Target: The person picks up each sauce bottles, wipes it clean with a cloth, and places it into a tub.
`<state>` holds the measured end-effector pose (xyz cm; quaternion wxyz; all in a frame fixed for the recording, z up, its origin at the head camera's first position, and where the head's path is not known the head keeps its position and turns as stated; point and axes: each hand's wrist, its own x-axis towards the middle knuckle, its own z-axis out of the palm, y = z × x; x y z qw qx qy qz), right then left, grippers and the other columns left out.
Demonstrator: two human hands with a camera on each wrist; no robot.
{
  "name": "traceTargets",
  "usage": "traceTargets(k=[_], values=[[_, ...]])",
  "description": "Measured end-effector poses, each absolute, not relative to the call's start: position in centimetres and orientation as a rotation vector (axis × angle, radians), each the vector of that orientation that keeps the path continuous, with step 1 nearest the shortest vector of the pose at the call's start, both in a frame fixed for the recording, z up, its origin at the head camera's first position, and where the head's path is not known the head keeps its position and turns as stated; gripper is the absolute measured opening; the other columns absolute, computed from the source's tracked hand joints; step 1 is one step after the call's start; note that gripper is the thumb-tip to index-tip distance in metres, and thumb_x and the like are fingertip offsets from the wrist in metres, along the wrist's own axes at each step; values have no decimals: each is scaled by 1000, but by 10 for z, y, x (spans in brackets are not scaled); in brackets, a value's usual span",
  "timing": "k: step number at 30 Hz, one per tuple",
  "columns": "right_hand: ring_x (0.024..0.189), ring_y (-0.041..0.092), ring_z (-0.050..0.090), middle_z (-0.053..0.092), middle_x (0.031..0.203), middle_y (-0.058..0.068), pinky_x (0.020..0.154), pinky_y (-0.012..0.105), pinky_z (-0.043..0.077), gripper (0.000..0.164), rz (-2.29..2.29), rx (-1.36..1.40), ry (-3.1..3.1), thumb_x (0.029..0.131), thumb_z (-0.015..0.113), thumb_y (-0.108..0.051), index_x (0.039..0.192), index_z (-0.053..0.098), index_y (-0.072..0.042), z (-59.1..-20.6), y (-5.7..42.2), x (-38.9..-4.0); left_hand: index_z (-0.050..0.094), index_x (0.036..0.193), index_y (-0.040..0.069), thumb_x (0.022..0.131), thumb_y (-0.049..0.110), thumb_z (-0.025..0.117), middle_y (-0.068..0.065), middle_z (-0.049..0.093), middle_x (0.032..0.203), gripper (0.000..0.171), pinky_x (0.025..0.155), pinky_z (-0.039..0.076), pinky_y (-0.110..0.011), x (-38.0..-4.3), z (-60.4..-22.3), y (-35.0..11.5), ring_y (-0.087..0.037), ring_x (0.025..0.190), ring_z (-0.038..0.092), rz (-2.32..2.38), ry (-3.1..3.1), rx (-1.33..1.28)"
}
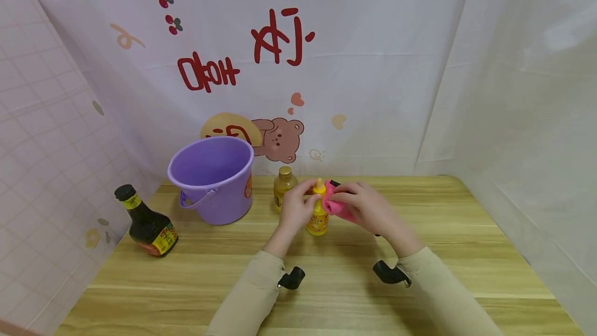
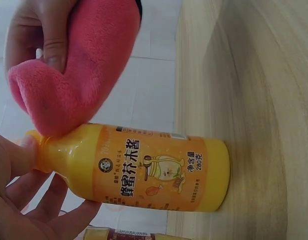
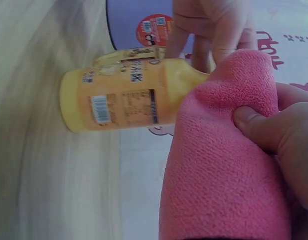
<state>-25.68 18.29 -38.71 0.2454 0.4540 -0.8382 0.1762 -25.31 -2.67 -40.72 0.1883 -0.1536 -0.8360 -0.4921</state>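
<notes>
Lower left of frame: dark sauce bottle. Centre: left hand grasps honey-mustard bottle, upright on table, by its neck; right hand grips pink cloth against it. Left of centre: purple bucket.

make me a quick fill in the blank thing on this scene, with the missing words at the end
1. The cloth in the right hand is mainly ____ in colour.
2. The left hand grips the upper part of the ____ bottle.
3. In the head view, the bucket stands to the ____ of the dark bottle.

Missing words: pink; yellow; right
</notes>
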Motion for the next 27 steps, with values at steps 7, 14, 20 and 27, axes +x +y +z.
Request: traceTargets(k=[7, 14, 20, 27], values=[[103, 30, 60, 65, 113, 7, 87, 45, 53, 34, 531, 1226, -2270, 79, 81, 0, 109, 75, -16, -399, 180, -257, 68, 120, 5, 92, 3, 70, -10, 70, 116, 29, 82, 57, -32, -251, -406, -26, -24, 103, 66, -1366, -2351, -433], [104, 30, 60, 65, 113, 7, 87, 45, 53, 32, 516, 1223, -2283, 80, 82, -3, 108, 75, -16, -404, 179, -255, 68, 122, 6, 92, 4, 70, -9, 70, 117, 30, 83, 57, -31, -251, -406, -26, -23, 105, 66, -1358, -2371, -419], [99, 29, 60, 66, 112, 8, 84, 44, 54, 33, 466, 1224, -2265, 77, 84, -3, 106, 76, -15, -407, 180, -252, 68, 122, 7, 92, 4, 69, -8, 69, 117, 30, 83, 57, -30, -252, -406, -26, -23, 105, 66, -1363, -2377, -416], [99, 29, 61, 66, 113, 7, 84, 45, 53, 33, 461, 1199, -2273, 77, 83, -2, 107, 76, -16, -412, 181, -250, 68, 122, 7, 92, 4, 69, -9, 70, 117, 30, 83, 57, -31, -252, -407, -27, -22, 104, 66, -1356, -2370, -423]])
